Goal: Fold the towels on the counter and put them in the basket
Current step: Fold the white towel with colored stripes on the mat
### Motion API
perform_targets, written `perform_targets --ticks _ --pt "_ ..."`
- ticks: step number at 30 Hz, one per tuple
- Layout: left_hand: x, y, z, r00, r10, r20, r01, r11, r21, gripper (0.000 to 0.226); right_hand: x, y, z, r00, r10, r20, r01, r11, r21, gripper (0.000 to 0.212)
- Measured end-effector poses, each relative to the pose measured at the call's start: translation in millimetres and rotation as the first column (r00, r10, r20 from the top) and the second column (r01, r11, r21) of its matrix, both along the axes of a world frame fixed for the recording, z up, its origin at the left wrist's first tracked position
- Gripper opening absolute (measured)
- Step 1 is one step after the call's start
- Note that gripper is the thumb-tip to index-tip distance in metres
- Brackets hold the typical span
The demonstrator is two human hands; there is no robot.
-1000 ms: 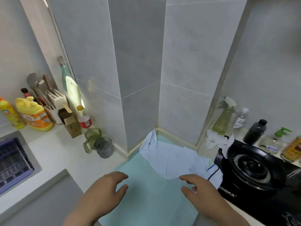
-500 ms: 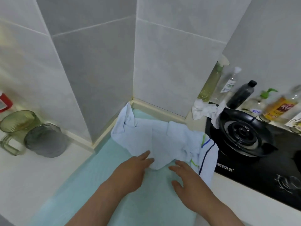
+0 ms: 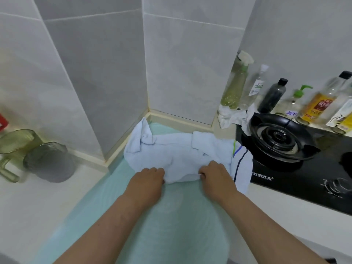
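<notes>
A crumpled pale blue towel (image 3: 177, 149) lies in the counter corner on top of a flat mint-green towel (image 3: 171, 216). At its right side lies a white towel with blue and green stripes (image 3: 241, 164), draped towards the stove. My left hand (image 3: 147, 181) grips the blue towel's near edge on the left, fingers curled into the cloth. My right hand (image 3: 214, 174) pinches the same edge on the right. No basket is in view.
A black gas stove (image 3: 282, 141) sits right of the towels. Several bottles (image 3: 274, 94) and a white rag (image 3: 231, 116) stand behind it. A green mug (image 3: 15, 141) and a grey cup (image 3: 50, 161) stand on the white counter (image 3: 28, 206) at left. Tiled walls close the corner.
Both hands reached forward from above the green towel and closed on the blue towel's near edge. The view dropped and moved closer to the corner.
</notes>
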State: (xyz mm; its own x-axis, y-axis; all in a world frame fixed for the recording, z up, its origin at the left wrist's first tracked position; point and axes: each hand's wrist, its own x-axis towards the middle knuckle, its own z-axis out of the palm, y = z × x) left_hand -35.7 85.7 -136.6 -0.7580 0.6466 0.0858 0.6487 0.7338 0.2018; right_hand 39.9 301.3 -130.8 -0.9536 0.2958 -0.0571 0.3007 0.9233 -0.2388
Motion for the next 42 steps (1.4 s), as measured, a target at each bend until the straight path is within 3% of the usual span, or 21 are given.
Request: perform_targets --ticks 3,7,12,17,22,26,28,30,32,35,39,42 --pt "26.0 -27.7 -0.8 0.994 0.056 0.091 -0.053 0.998 -0.042 0.012 16.8 -20.6 0.8 0.997 0.074 0.018 -0.073 0.997 -0.032 0.026" --pt "62.0 -67.2 -4.5 0.994 0.08 0.076 -0.081 0.997 0.008 0.011 60.1 -54.4 -5.8 0.989 0.142 -0.047 -0.146 0.986 -0.085 0.021" --pt "100.5 -102.1 -4.8 0.971 0.216 0.101 -0.219 0.976 0.015 0.053 96.2 -83.4 -13.7 0.961 0.252 -0.114 -0.259 0.965 -0.048 0.017" --pt "113.1 -118.3 11.4 0.893 0.379 0.244 -0.41 0.908 0.089 0.05 123.4 -107.5 -17.0 0.938 0.293 -0.185 -0.311 0.947 -0.074 0.015" --pt "107.1 -121.9 11.2 0.821 0.482 0.305 -0.531 0.841 0.099 0.043 137.4 -136.9 -10.5 0.943 0.292 -0.159 -0.32 0.926 -0.198 0.031" --pt "99.5 -123.3 0.8 0.724 0.555 0.41 -0.669 0.711 0.218 0.066 138.1 -149.5 -18.9 0.948 0.262 -0.181 -0.3 0.927 -0.227 0.048" --pt "98.4 -124.3 -3.5 0.705 0.59 0.395 -0.701 0.666 0.256 0.056 136.0 -149.0 -24.2 0.945 0.223 -0.24 -0.28 0.931 -0.234 0.035" --pt "100.2 -123.4 -6.1 0.728 0.581 0.363 -0.684 0.65 0.331 0.028 133.7 -148.3 -34.9 0.921 0.192 -0.34 -0.273 0.939 -0.209 0.015" --pt "102.4 -124.4 -9.3 0.766 0.556 0.325 -0.643 0.657 0.394 0.004 131.1 -147.4 -41.5 0.908 0.188 -0.374 -0.275 0.941 -0.195 0.012" --pt "101.8 -129.1 -16.9 0.786 0.511 0.349 -0.618 0.616 0.489 0.009 121.5 -141.6 -40.0 0.925 0.193 -0.327 -0.28 0.928 -0.245 0.029" --pt "101.4 -133.4 -18.2 0.811 0.435 0.39 -0.577 0.486 0.657 0.006 112.9 -138.4 -34.9 0.929 0.175 -0.326 -0.259 0.937 -0.234 0.031" --pt "101.3 -135.0 -21.6 0.836 0.415 0.358 -0.536 0.48 0.694 0.014 118.0 -142.3 -31.9 0.934 0.16 -0.32 -0.25 0.933 -0.261 0.035"
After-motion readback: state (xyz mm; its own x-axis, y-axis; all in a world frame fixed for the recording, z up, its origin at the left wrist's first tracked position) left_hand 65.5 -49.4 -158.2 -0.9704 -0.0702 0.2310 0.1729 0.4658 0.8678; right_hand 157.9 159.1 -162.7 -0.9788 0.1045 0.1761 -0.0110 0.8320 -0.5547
